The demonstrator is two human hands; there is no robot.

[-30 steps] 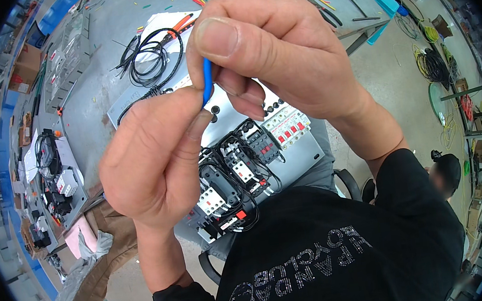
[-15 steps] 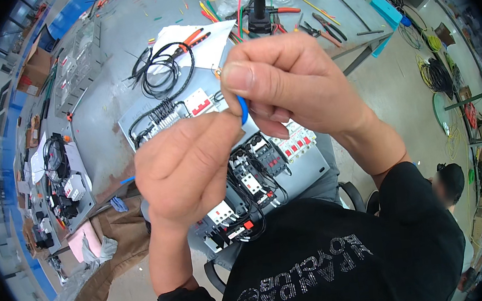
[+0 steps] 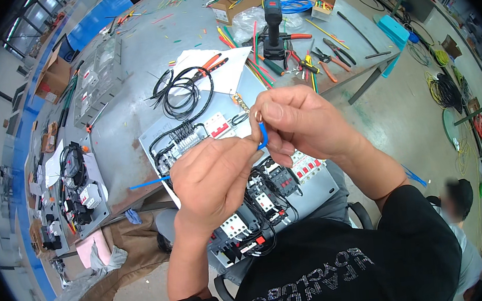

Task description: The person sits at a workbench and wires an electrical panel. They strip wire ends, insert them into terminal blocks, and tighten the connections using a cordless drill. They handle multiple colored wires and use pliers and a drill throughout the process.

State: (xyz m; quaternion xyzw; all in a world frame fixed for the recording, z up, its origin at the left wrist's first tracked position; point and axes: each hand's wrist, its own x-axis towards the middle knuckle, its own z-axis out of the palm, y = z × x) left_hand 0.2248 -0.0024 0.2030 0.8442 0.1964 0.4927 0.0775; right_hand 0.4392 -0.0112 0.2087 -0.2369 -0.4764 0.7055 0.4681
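A blue wire (image 3: 263,135) bends upward between my hands, with a bare copper end (image 3: 258,116) at its top. My left hand (image 3: 214,174) is closed around the wire, whose tail sticks out past the far side of that hand. Thumb and forefinger of my right hand (image 3: 305,121) pinch at the copper end. Below both hands lies a grey mounting plate (image 3: 316,192) on my lap and the table edge, carrying black-wired contactors (image 3: 264,201), a row of breakers with red switches (image 3: 307,167) and a three-switch breaker (image 3: 218,127). My hands hide its middle.
Beyond the plate, a coil of black cable (image 3: 179,92) and orange-handled pliers (image 3: 208,66) lie on white paper. A cordless drill (image 3: 274,29) stands among pliers (image 3: 339,52) and coloured tubing. Another wired assembly (image 3: 77,185) sits at the left. A person (image 3: 458,204) is at the lower right.
The view has shifted, so the bench sits lower and farther right in the picture. My fingers have moved a little on the blue wire, and its copper end now shows.
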